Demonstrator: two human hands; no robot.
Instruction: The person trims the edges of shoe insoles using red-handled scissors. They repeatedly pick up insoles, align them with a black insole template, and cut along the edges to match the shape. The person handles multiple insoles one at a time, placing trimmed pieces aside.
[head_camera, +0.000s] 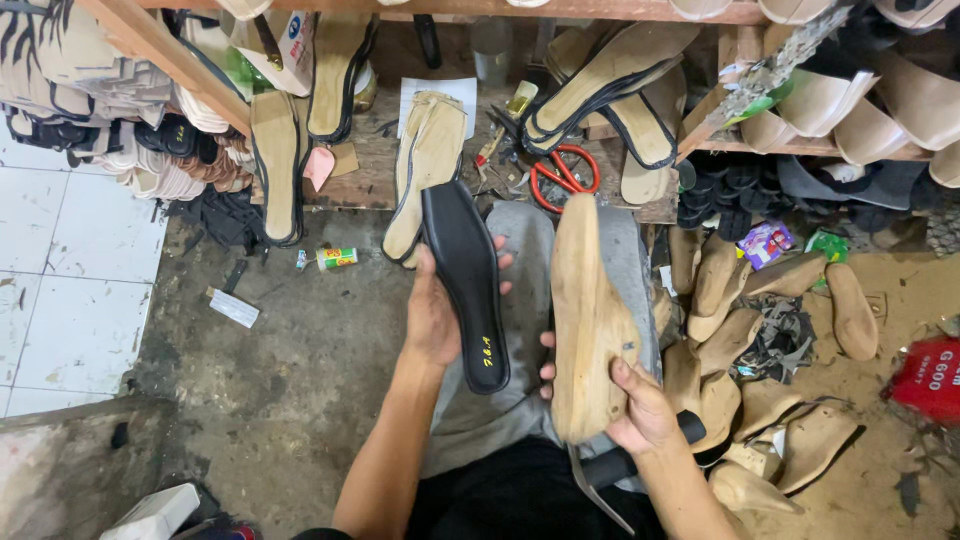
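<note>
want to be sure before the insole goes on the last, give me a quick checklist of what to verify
1. Left hand grips the black insole: ok.
2. Right hand grips the wooden last: ok.
3. Insole and last apart, side by side, not touching: ok.
4. Last's bottom face clean: cannot tell, turned from view.
5. Insole matches last in size: cannot tell.
6. Red scissors lie on the bench, away from both hands: ok.

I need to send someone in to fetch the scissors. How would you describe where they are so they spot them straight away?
Look at the low wooden shelf along the back, just beyond the grey cloth. The scissors lie there among tan soles, past the wooden shoe last. Their red-orange handle loops are the only bright thing on that shelf.
</note>
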